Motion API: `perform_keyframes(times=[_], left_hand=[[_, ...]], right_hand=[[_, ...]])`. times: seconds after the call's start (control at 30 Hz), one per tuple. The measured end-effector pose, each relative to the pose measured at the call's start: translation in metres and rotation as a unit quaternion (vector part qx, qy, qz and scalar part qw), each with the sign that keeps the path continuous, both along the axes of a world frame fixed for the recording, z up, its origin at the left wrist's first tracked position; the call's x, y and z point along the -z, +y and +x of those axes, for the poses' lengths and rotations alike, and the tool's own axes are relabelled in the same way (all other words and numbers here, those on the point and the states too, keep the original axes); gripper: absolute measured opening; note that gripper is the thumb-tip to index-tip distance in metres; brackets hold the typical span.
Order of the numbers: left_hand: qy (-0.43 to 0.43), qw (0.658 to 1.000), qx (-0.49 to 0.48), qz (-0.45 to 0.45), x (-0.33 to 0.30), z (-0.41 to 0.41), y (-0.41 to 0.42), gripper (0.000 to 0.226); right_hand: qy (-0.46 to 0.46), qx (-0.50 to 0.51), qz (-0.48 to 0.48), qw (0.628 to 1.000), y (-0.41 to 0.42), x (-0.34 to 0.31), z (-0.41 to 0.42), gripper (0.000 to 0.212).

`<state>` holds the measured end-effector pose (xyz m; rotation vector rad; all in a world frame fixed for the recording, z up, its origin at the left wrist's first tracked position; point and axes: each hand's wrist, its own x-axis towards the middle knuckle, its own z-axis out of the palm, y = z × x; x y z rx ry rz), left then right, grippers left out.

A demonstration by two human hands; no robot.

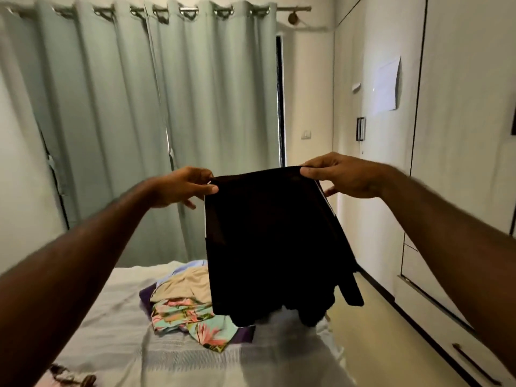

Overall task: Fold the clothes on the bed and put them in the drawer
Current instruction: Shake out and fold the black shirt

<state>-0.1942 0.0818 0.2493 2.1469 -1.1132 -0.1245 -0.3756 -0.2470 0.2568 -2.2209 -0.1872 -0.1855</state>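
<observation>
Only one view to go on, the head camera, so here goes. Both arms were stretched out in front, holding up a black garment (275, 241) by its top edge, well above the bed (111, 317). The left hand (183, 188) pinched the left top corner between thumb and forefinger, with the other fingers curled loosely underneath. The right hand (342, 174) did the same on the right top corner, thumb on the near side of the cloth, fingers behind it, one fingertip poking out below. The garment hung down flat and dark, couldn't make out any detail on it, though a thin white stripe showed along each side edge. Its lower end looked uneven, with a flap hanging off to the right.

Under it, on the bed, sat a heap of other clothes: a floral piece (190, 319) in teal and pink at the front, a beige one (184, 286) behind that, a bit of purple cloth (146, 296) peeking out at the left, and something pale blue at the back. The bedcover was light grey-white.

Behind everything hung pale green curtains (125, 107) on a rod. On the right stood a white wardrobe (460, 135) with a sheet of paper (386, 85) stuck on it, and a drawer handle (474, 364) showed low at the right.
</observation>
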Motion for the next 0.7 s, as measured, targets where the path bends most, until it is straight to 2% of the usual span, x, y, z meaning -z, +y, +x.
perform_keyframes(times=[0.07, 0.2, 0.3, 0.4, 0.43, 0.47, 0.57, 0.63, 0.7], left_hand=[[-0.008, 0.999, 0.003, -0.033, -0.016, -0.010, 0.002, 0.014], [0.047, 0.966, 0.058, -0.248, -0.042, -0.040, -0.002, 0.021], [-0.028, 0.967, -0.020, -0.251, -0.046, -0.048, -0.009, 0.022], [-0.022, 0.945, -0.089, -0.312, -0.041, -0.048, -0.022, 0.021], [-0.039, 0.933, -0.114, -0.338, -0.041, -0.049, -0.025, 0.019], [-0.090, 0.926, -0.131, -0.343, -0.040, -0.048, -0.026, 0.019], [-0.283, 0.914, -0.138, -0.254, -0.036, -0.046, -0.021, 0.020], [-0.296, 0.921, -0.124, -0.223, -0.034, -0.044, -0.015, 0.019], [-0.249, 0.939, -0.096, -0.217, -0.034, -0.043, -0.012, 0.020]], right_hand=[[0.003, 0.003, -0.030, 1.000, -0.003, -0.018, -0.009, 0.040], [-0.023, 0.002, 0.027, 0.999, -0.005, -0.046, -0.025, 0.030], [-0.007, 0.053, -0.056, 0.997, 0.002, -0.054, -0.030, 0.030], [-0.051, 0.030, 0.048, 0.997, 0.007, -0.061, -0.029, 0.026], [-0.064, 0.043, 0.050, 0.996, 0.010, -0.063, -0.030, 0.023], [-0.071, 0.058, 0.038, 0.995, 0.011, -0.063, -0.029, 0.023], [-0.099, 0.095, 0.021, 0.990, 0.010, -0.062, -0.026, 0.022], [-0.125, 0.154, -0.006, 0.980, 0.009, -0.060, -0.022, 0.022], [-0.178, 0.211, 0.023, 0.961, 0.011, -0.054, -0.010, 0.018]])
